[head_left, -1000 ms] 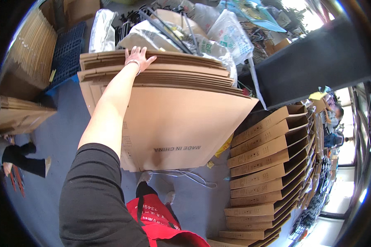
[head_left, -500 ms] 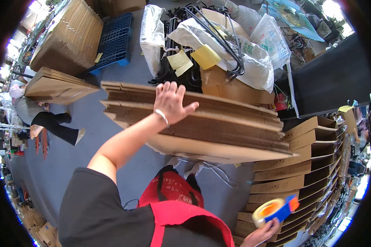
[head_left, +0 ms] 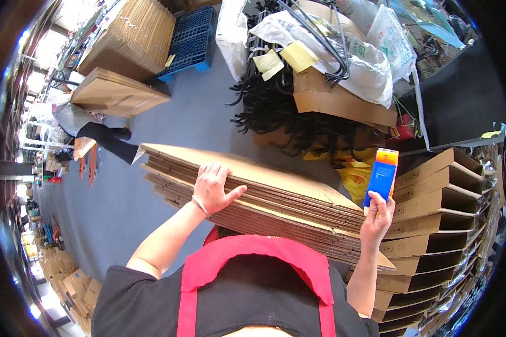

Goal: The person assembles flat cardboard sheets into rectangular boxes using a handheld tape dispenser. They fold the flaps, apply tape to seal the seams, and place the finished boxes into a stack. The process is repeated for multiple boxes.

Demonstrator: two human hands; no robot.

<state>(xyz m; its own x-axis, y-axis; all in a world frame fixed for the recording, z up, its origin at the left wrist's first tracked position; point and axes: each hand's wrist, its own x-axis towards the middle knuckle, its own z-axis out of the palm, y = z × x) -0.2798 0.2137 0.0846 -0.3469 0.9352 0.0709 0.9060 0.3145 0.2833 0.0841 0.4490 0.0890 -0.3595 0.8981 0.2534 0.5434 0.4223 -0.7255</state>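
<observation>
The left hand [head_left: 212, 188] lies palm down on top of a stack of flattened cardboard boxes [head_left: 275, 208], fingers spread over the upper sheet and thumb pointing toward the right; it presses on the card rather than closing round anything. The stack stands on edge in front of the person, its brown layered edges running from upper left to lower right across the middle of the view, just above the red apron [head_left: 253, 269].

The right hand [head_left: 376, 216] is closed on a tape dispenser [head_left: 383, 175], a blue body with an orange top, held upright just beyond the right end of the stack. The fingers wrap its lower part.

To the right, a row of folded cartons [head_left: 438, 219] stands on edge, their open flaps facing left, touching or nearly touching the stack's right end. Behind the stack lies a heap of black hangers [head_left: 281, 106], with white plastic bags [head_left: 371, 62] and a brown box [head_left: 343, 104] on top of it. A yellow bag [head_left: 357, 174] lies below them, near the dispenser.

At upper left a blue pallet [head_left: 188, 36] carries a pile of flat card [head_left: 135, 33], and another flat box [head_left: 118, 92] lies just beside it on the grey floor [head_left: 123, 191]. Another person [head_left: 95, 132] bends at the far left.
</observation>
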